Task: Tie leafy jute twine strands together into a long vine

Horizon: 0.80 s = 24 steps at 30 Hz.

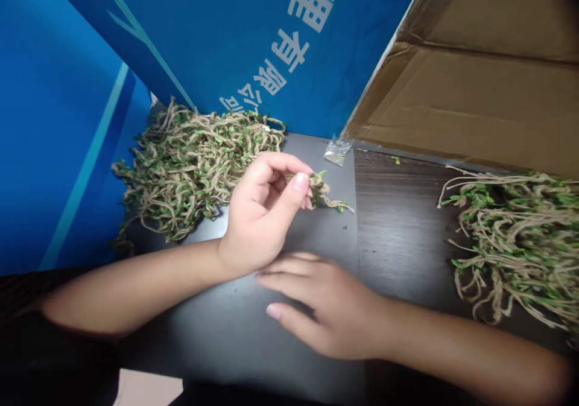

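Between the thumb and fingers of my left hand (pixel 262 213) is pinched a twine strand with small green leaves (pixel 320 184), partly bundled, its loose end hanging to the right. My right hand (pixel 330 309) is just below, palm down over the grey mat (pixel 253 327), fingers stretched out and apart, with nothing seen in them. Its fingertips come close to my left wrist; whether they touch, I cannot tell. Behind my left hand lies a tangled pile of leafy twine (pixel 194 164). Another heap of leafy twine strands (pixel 520 243) is on the right.
Blue panels (pixel 217 38) with white characters stand at the back and left. A brown cardboard box (pixel 479 104) rises at the back right. By its corner lies a small clear plastic packet (pixel 337 151). The dark wood table (pixel 398 231) shows beside the mat. Front left is a pale flat piece (pixel 148 388).
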Tool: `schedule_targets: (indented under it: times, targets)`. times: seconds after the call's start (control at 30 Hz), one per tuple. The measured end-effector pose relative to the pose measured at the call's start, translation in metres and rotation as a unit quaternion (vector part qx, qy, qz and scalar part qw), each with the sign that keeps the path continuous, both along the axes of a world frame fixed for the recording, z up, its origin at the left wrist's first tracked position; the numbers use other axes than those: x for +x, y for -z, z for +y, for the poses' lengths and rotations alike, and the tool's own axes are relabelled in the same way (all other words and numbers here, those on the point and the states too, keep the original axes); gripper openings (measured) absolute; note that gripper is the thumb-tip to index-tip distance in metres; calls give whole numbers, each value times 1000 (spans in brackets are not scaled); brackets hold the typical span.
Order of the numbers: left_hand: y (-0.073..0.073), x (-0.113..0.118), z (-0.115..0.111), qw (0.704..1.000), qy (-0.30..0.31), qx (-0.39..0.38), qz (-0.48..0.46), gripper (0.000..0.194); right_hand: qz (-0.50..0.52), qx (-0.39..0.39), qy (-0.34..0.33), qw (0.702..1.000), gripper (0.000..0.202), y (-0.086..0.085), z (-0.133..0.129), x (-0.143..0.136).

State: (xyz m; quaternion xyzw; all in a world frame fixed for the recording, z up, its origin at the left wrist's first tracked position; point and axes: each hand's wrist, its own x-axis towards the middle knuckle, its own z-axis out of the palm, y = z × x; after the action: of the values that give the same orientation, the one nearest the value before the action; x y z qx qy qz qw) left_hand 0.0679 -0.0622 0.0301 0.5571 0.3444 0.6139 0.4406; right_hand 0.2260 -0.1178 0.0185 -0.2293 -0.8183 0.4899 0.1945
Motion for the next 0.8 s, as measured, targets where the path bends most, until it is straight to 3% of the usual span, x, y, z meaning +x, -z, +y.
schedule_targets:
  times: [0.1,0.23,0.33,0.4,0.53,0.67,0.73,0.8]
  targets:
    - [-4,2,-9,999,26,-15,29,7,-104,139,30,984,53,4,18,31]
    - [3,7,-18,994,71,-55,64,14,-152,219,243,933,70,14,34,75]
    - [18,11,-19,974,148,-127,114,14,-154,213,337,904,42,10,39,100]
    - [28,13,-16,958,189,-160,143,11,-160,196,327,910,13,4,38,107]
    - [40,16,-10,947,207,-173,174,12,-163,156,227,947,34,-6,26,92]
    - [42,13,-4,951,208,-156,167,15,-28,158,306,939,9,-3,25,60]
    - [42,9,-2,955,202,-148,159,16,16,105,327,939,30,6,32,49]
    - [43,5,1,958,187,-138,166,16,33,46,301,952,32,17,42,45]
